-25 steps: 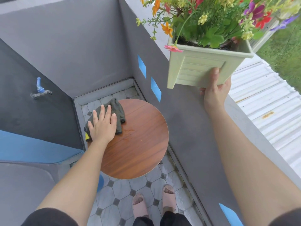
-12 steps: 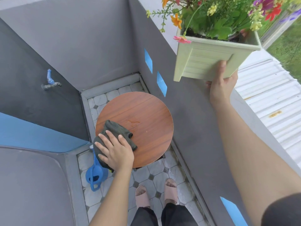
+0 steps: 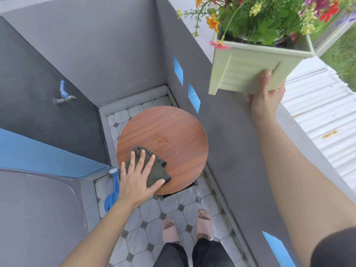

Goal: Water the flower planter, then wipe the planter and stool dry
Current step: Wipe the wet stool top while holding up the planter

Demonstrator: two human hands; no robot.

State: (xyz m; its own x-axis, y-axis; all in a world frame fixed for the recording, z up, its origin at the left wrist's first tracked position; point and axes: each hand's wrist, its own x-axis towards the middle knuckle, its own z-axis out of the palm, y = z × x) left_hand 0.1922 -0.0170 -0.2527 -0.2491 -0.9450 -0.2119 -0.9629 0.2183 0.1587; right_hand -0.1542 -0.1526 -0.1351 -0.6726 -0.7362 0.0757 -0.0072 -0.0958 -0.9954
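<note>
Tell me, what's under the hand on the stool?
A dark cloth, pressed flat on the stool by the left hand. The wood beneath the cloth is covered, so any water there cannot be seen.

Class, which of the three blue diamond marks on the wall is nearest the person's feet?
The lone blue mark at bottom right; the other two marks sit paired beyond the stool.

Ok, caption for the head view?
Left hand presses cloth on wet stool; right hand holds flower planter aloft.
</note>
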